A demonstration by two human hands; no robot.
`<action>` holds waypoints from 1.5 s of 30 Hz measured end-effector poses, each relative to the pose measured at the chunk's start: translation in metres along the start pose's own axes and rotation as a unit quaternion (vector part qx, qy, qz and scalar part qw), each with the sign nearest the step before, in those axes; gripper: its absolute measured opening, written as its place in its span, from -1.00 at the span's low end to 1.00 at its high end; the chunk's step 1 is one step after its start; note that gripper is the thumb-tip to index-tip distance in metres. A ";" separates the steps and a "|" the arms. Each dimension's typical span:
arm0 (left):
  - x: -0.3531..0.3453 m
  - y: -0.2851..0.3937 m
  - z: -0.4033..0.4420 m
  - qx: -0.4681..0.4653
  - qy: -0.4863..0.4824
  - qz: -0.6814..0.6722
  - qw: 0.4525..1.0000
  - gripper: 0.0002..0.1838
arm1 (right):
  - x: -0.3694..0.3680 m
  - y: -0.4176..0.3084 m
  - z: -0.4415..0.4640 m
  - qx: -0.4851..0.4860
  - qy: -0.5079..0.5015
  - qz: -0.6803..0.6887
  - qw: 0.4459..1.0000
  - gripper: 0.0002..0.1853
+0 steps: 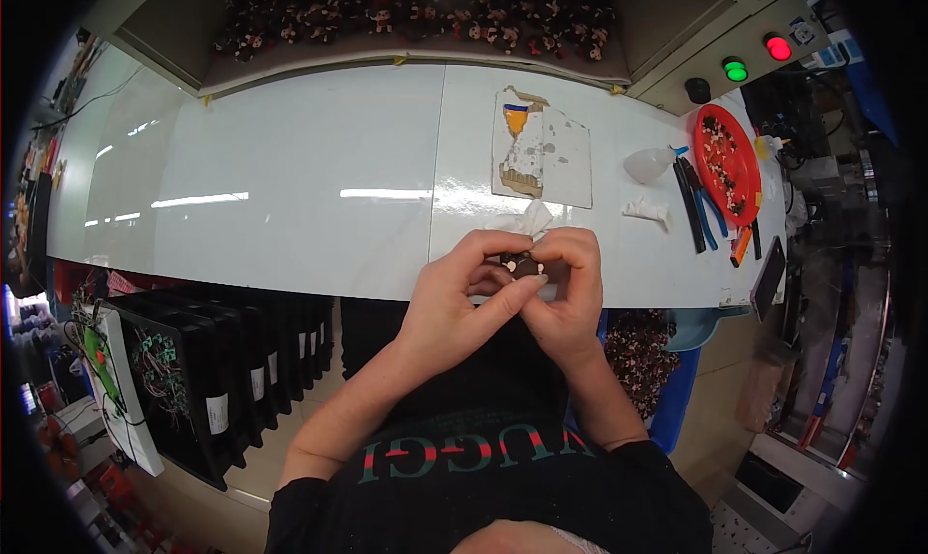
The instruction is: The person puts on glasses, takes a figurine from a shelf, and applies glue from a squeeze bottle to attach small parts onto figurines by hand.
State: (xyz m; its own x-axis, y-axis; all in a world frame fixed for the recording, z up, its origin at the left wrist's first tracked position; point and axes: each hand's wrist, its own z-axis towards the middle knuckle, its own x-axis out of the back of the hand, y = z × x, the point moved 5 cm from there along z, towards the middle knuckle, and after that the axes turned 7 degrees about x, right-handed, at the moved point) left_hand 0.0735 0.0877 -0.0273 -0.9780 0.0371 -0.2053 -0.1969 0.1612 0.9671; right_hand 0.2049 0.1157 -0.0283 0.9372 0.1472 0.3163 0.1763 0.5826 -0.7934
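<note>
Both my hands meet over the front edge of the white table, closed around a small dark brown figurine (523, 265) with pale pink parts. My left hand (466, 288) grips it from the left, thumb stretched across its near side. From the right, my right hand (566, 288) pinches it between curled fingers and thumb. The fingers cover much of the figurine. Just beyond the fingertips lies a crumpled white tissue (530, 218). Further back is a worn piece of cardboard (522, 143) with an orange and blue mark.
At right are a red tray (704, 138) of small dark and pale pieces, a clear bottle (648, 164), pliers (713, 216) and an orange cutter (741, 246). A shelf (416, 56) holds many figurines at the back. Below stand a blue bin (684, 390) and black racks (208, 380).
</note>
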 end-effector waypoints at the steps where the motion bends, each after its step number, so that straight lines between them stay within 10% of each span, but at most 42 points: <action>1: 0.000 0.000 0.000 -0.002 -0.002 0.003 1.000 -0.65 | 0.000 0.000 0.000 0.002 0.004 0.003 1.000 -0.55; 45: -0.002 -0.004 0.001 0.018 -0.065 0.020 0.998 -0.68 | 0.001 0.006 0.002 0.021 -0.036 0.090 0.995 -0.57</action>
State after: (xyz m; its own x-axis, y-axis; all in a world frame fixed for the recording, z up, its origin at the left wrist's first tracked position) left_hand 0.0761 0.0877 -0.0311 -0.9675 0.1718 -0.1858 -0.1520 0.1923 0.9695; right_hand 0.2064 0.1215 -0.0319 0.9281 0.3078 0.2094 -0.0061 0.5751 -0.8181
